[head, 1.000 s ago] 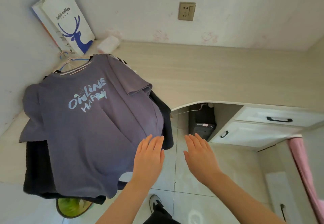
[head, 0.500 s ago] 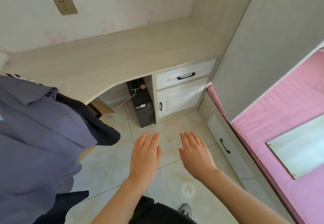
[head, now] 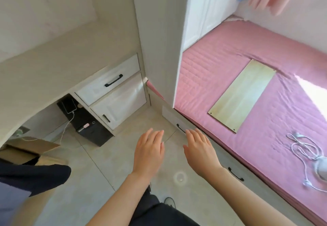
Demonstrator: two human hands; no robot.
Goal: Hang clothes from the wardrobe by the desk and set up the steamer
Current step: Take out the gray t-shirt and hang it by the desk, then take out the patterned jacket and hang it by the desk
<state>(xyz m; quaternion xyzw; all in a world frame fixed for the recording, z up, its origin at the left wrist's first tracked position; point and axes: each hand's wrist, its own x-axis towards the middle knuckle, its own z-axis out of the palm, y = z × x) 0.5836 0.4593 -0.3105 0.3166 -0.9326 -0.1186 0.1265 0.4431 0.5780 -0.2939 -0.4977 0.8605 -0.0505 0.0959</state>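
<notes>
My left hand (head: pixel 149 152) and my right hand (head: pixel 200 150) hover side by side, palms down, over the tiled floor, both empty with fingers apart. The hung clothes (head: pixel 26 178), dark and grey-purple, show only at the lower left edge. The wooden desk (head: pixel 58 58) runs along the left. The tall white wardrobe (head: pixel 200 8) stands at the top, beyond the panel beside the desk. No steamer is in sight.
White desk drawers (head: pixel 113 82) with black handles sit under the desk, a black computer tower (head: pixel 88 125) beside them. A cardboard box (head: pixel 30 148) lies at the left. The pink bed (head: pixel 256 88) holds a wooden board (head: pixel 242 95) and white cables (head: pixel 306 149).
My view has swung right: the grey T-shirt slid out of frame to the left and the bed and wardrobe came in. Both hands stay empty, held ahead of me.
</notes>
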